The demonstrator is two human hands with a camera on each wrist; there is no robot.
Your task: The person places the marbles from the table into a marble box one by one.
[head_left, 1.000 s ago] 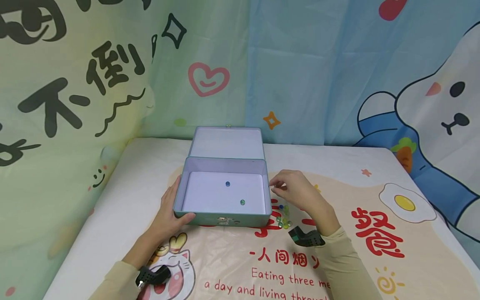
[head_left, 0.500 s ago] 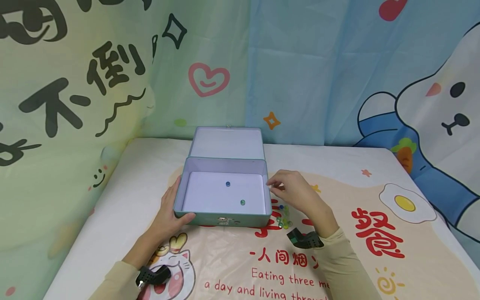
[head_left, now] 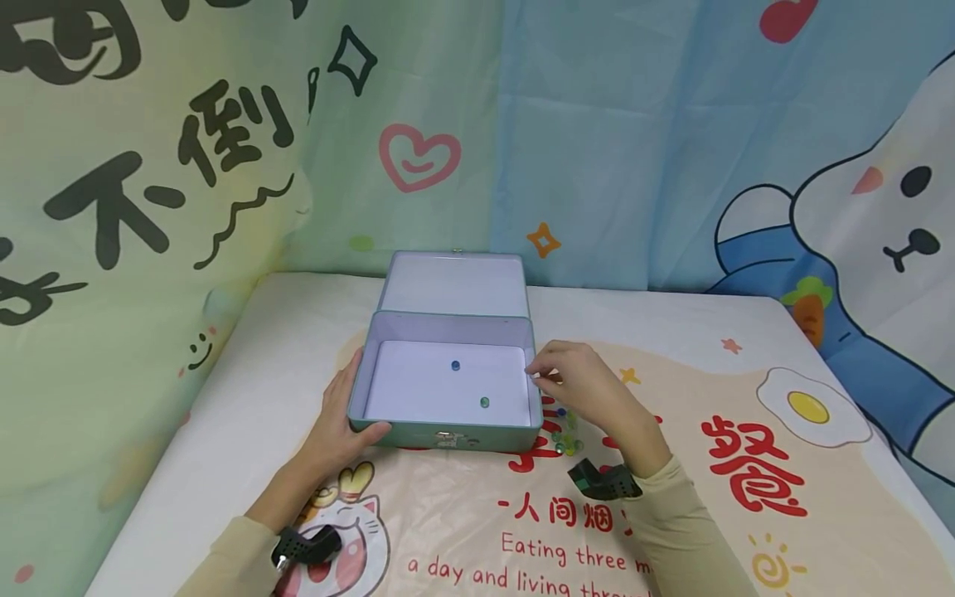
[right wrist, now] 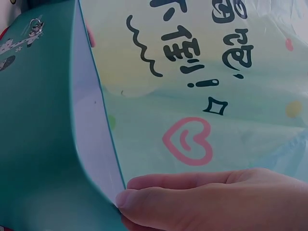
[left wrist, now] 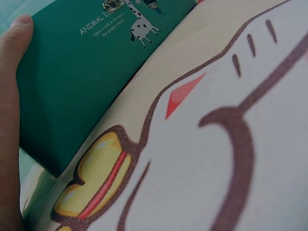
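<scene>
An open green tin box (head_left: 455, 438) with a pale inside stands mid-table, its lid (head_left: 453, 283) tipped back. Inside lie a blue glass marble (head_left: 455, 366) and a green marble (head_left: 485, 402). My left hand (head_left: 339, 419) grips the box's left front corner, thumb on the front face, fingers along the side. At the right rim is my right hand (head_left: 578, 380), thumb and fingers drawn together, fingertips overlapping the rim. In the right wrist view the thumb (right wrist: 132, 199) lies right at the box edge; I cannot tell whether a marble is between the fingertips.
Several green and blue marbles (head_left: 569, 439) lie on the printed tablecloth (head_left: 448, 514), just right of the box and below the right hand. A printed curtain (head_left: 574, 149) hangs behind the table. Black wrist devices (head_left: 606, 481) are worn on both arms.
My right hand has edged left, from beside the box to its right rim. The left hand keeps its grip, and the two marbles inside lie where they were.
</scene>
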